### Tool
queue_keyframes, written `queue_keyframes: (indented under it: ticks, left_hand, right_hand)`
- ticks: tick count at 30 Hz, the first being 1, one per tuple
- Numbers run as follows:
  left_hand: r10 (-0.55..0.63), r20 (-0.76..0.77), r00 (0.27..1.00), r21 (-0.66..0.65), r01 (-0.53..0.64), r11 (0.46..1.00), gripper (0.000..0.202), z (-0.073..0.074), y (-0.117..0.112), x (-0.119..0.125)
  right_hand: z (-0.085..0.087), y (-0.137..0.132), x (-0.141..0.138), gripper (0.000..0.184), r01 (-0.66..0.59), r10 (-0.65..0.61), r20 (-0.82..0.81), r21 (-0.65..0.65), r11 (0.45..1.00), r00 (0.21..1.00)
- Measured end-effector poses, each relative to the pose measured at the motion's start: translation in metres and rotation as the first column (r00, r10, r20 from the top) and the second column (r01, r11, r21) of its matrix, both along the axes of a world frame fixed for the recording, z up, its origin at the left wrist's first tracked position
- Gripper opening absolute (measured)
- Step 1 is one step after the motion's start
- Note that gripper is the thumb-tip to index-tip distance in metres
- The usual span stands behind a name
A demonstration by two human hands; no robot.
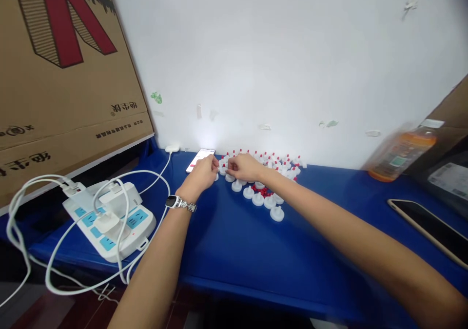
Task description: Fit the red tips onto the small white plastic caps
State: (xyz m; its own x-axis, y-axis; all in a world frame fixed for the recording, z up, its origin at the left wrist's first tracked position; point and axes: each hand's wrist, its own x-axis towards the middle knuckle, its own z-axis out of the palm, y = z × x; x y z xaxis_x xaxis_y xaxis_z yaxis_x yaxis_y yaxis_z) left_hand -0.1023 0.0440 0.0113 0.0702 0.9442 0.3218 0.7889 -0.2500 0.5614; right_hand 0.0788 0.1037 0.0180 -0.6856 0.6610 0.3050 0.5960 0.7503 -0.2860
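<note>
My left hand (205, 173), with a watch on its wrist, is closed in a pinch beside a lit phone (195, 163); what its fingertips hold is too small to make out. A white nozzle cap (216, 177) lies just under it. To its right, my right hand (243, 167) pinches at another white nozzle cap (229, 178), whose nozzle the fingers hide. Behind the hands stand several white nozzle caps with red tips (285, 163). In front, several plain white nozzle caps (258, 200) stand on the table, around a pile of small red tips (261, 190).
On the blue table (234, 251), a white power strip (109, 226) with chargers and looping white cables lies at left. A large cardboard box (73, 90) leans behind it. An orange drink bottle (402, 153) and a dark phone (427, 226) are at right. A white wall (256, 75) rises behind.
</note>
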Motion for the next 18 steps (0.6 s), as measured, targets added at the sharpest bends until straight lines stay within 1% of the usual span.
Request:
queue_keyframes:
  ticks: [2, 4, 5, 7, 9, 10, 11, 13, 15, 16, 18]
  left_hand:
    - [0.001, -0.003, 1.000, 0.002, -0.001, 1.000, 0.012, 0.003, -0.002, 0.002]
    - [-0.009, -0.003, 1.000, 0.009, 0.009, 1.000, 0.014, 0.006, -0.005, 0.006]
    - [-0.028, 0.003, 1.000, 0.013, 0.028, 1.000, 0.020, 0.008, -0.007, 0.009]
    - [-0.103, 0.031, 0.994, 0.011, 0.103, 0.995, 0.033, 0.011, -0.012, 0.014]
    - [-0.207, 0.076, 0.975, -0.010, 0.208, 0.978, 0.037, 0.014, -0.016, 0.022]
    - [-0.260, 0.095, 0.961, -0.017, 0.263, 0.965, 0.036, 0.015, -0.019, 0.026]
    - [-0.309, 0.105, 0.945, -0.015, 0.312, 0.950, 0.034, 0.015, -0.021, 0.031]
    - [-0.388, 0.092, 0.917, 0.013, 0.388, 0.921, 0.031, 0.016, -0.025, 0.042]
    - [-0.433, 0.053, 0.900, 0.055, 0.430, 0.901, 0.029, 0.015, -0.028, 0.053]
    - [-0.442, 0.032, 0.897, 0.072, 0.439, 0.896, 0.028, 0.015, -0.029, 0.059]
    - [-0.456, -0.005, 0.890, 0.096, 0.454, 0.886, 0.029, 0.016, -0.032, 0.068]
  right_hand:
    - [0.001, -0.002, 0.001, 0.012, -0.014, 0.007, -0.103, -0.073, 0.997, 0.995]
    - [0.004, -0.004, 0.005, 0.011, -0.039, -0.015, -0.269, -0.195, 0.980, 0.963]
    - [0.005, -0.005, 0.007, 0.012, -0.061, -0.040, -0.362, -0.262, 0.963, 0.931]
    - [0.007, -0.012, 0.014, 0.019, -0.131, -0.095, -0.525, -0.377, 0.917, 0.846]
    - [0.007, -0.023, 0.024, 0.027, -0.184, -0.141, -0.618, -0.432, 0.883, 0.773]
    - [0.006, -0.029, 0.030, 0.029, -0.179, -0.153, -0.635, -0.426, 0.887, 0.757]
    - [0.005, -0.035, 0.036, 0.031, -0.145, -0.157, -0.635, -0.398, 0.906, 0.757]
    - [0.001, -0.048, 0.050, 0.031, -0.026, -0.157, -0.589, -0.290, 0.957, 0.792]
    - [-0.004, -0.059, 0.063, 0.031, 0.069, -0.149, -0.521, -0.169, 0.983, 0.840]
    - [-0.006, -0.064, 0.069, 0.031, 0.093, -0.144, -0.495, -0.126, 0.988, 0.857]
    - [-0.009, -0.071, 0.077, 0.034, 0.111, -0.141, -0.474, -0.092, 0.990, 0.869]
